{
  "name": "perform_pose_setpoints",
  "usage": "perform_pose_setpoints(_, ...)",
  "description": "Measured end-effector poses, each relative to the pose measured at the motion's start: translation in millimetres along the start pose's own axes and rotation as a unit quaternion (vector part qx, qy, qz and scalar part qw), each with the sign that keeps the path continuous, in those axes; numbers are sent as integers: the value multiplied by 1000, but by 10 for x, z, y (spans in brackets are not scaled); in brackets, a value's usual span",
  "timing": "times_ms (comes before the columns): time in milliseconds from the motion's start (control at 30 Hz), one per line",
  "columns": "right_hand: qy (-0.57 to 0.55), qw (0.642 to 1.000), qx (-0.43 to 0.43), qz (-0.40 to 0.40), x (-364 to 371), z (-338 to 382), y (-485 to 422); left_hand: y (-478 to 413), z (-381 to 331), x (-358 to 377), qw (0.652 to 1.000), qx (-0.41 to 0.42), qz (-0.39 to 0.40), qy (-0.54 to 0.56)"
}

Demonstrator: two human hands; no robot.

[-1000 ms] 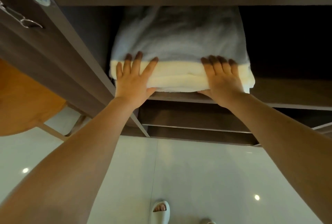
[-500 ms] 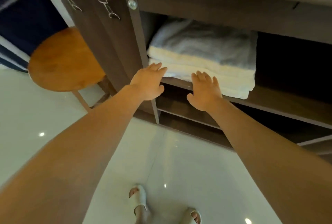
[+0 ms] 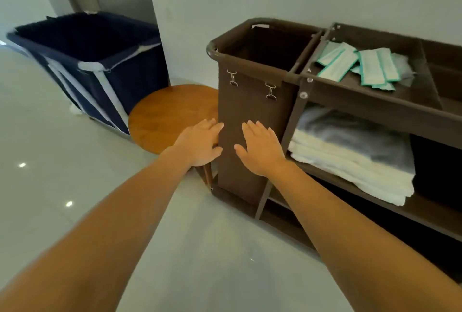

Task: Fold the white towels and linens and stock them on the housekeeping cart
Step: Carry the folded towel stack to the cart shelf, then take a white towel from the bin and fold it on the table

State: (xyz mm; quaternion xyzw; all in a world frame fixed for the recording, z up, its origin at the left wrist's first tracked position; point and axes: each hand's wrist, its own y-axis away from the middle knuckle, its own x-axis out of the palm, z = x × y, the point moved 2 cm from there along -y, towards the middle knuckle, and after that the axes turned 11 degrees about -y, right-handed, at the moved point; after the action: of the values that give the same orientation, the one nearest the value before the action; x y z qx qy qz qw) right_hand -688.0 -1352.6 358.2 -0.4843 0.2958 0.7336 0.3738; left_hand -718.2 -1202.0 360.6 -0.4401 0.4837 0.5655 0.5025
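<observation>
Towels (image 3: 350, 161) sit folded on the cart shelf (image 3: 430, 211), probably for quick grabbing; left hand (image 3: 200, 144) and right hand (image 3: 262, 151) hover empty, fingers straight.

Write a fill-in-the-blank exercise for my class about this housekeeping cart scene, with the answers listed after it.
1. The folded white towels lie on a ___ of the housekeeping cart.
2. The teal-edged packets lie in the cart's ___ tray.
3. The left hand and the right hand hold ___.
4. The wooden stool beside the cart has a ___ seat.

Missing words: shelf; top; nothing; round.
</observation>
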Motion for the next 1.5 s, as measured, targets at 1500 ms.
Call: perform_pose_setpoints(1500,-50,993,-100,27,1276,4562,-7952,-3601,8116,758,984,-155,81,36)
